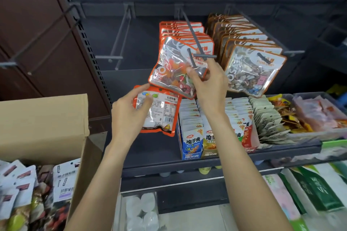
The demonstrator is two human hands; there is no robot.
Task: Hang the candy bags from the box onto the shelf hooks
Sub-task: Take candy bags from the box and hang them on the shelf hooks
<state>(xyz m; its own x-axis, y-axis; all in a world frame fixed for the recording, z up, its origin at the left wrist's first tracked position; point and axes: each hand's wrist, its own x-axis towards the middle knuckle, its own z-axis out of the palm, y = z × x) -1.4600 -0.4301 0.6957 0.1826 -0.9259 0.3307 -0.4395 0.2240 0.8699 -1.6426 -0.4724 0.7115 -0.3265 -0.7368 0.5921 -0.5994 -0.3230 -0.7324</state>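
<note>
The right hand (205,78) pinches a clear orange-edged candy bag (174,69) right at the grey metal hook's tip (203,55), bag tilted, while the left hand (131,110) grips a second orange-edged bag (161,112) just below.

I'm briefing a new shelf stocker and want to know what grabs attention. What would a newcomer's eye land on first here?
First, mid-frame, the right hand pinching an orange-edged candy bag at the tip of a shelf hook, where a row of like bags already hangs. Just below left, the left hand holds a second bag back side up. At the lower left stands the open cardboard box full of more bags.
</note>
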